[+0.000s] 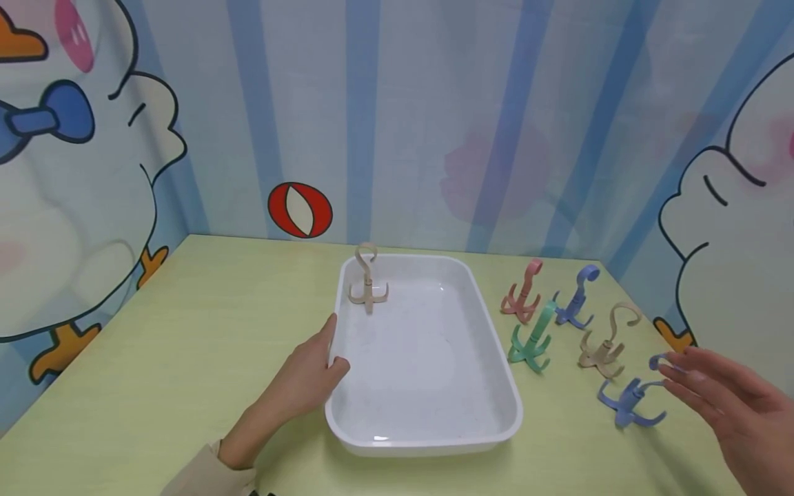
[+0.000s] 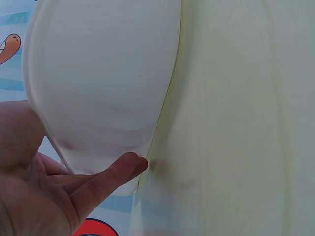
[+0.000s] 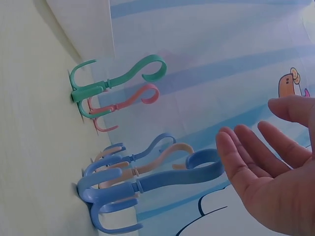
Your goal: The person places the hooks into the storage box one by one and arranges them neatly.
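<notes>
A white rectangular tray [image 1: 428, 372] lies on the table, with a beige multi-prong hook [image 1: 369, 296] standing inside its far left corner. My left hand [image 1: 304, 375] grips the tray's left side, thumb over the rim and fingers along the outer wall. On the right, my right hand [image 1: 738, 406] hovers beside the nearer blue hook [image 1: 629, 405], fingers spread loosely and holding nothing. In the right wrist view that blue hook [image 3: 177, 179] stands on its prongs, its curled top right by my fingertips.
Right of the tray stand a green hook [image 1: 532, 344], a pink hook [image 1: 522, 296], a farther blue hook [image 1: 575, 303] and another beige hook [image 1: 602, 355]. A striped cartoon backdrop [image 1: 409, 138] rises behind the pale yellow-green table [image 1: 155, 386].
</notes>
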Demonstrator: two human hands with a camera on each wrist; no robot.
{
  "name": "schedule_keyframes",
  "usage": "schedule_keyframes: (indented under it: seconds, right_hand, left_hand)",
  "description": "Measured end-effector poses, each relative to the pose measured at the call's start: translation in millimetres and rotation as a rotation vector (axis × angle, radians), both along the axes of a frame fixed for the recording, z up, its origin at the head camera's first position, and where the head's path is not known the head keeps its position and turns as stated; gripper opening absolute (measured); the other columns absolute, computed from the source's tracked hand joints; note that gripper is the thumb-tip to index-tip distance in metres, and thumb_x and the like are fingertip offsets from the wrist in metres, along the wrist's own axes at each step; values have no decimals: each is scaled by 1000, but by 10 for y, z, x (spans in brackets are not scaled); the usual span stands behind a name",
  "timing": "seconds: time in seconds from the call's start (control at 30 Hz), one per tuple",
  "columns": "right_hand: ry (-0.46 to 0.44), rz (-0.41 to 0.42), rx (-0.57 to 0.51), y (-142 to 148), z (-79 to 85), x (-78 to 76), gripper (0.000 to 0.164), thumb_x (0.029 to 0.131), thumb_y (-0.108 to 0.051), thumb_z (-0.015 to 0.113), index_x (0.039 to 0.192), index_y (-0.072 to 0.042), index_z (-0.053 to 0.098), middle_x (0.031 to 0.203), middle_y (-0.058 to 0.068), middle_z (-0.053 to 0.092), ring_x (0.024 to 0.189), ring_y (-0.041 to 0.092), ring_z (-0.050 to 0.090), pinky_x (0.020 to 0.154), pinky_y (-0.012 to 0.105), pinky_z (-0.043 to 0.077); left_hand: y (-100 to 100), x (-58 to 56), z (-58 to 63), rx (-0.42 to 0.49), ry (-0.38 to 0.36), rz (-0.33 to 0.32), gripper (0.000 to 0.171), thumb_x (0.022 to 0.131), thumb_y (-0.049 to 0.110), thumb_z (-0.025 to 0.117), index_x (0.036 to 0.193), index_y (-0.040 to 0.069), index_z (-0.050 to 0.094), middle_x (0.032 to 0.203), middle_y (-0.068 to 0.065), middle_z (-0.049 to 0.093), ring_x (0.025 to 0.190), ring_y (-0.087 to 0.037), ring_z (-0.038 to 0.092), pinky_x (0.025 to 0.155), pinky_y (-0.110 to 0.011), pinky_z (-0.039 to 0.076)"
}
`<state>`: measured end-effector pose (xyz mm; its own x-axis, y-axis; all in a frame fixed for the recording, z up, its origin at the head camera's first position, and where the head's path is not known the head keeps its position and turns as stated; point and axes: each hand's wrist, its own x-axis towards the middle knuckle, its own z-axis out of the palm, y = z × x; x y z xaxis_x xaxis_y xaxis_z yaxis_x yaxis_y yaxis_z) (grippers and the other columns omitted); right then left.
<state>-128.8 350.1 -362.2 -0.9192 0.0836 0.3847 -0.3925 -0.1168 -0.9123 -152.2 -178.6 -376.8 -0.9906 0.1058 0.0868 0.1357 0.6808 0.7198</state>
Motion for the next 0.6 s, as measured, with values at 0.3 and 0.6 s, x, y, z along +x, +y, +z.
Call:
schedule_keyframes:
  seconds: [0.3, 0.6]
  right_hand:
    - [-123, -361, -76, 18, 54, 35, 30, 105, -7, 60, 133, -15, 69, 105, -13, 79, 90, 0, 74, 74, 13, 56]
    - [-235, -432, 10, -39, -33, -46, 39, 104, -10, 63, 142, -19, 63, 109, -21, 71, 102, -6, 64, 76, 5, 50]
  left_hand:
    - [2, -9, -11, 0, 0, -1, 81, 95, 12, 52, 165, -9, 17, 163, -32, 40, 111, -30, 69, 74, -35, 62]
    - [-4, -11, -16, 5, 7, -4, 81, 95, 12, 52, 164, -10, 17, 162, -32, 40, 111, -31, 69, 75, -36, 62]
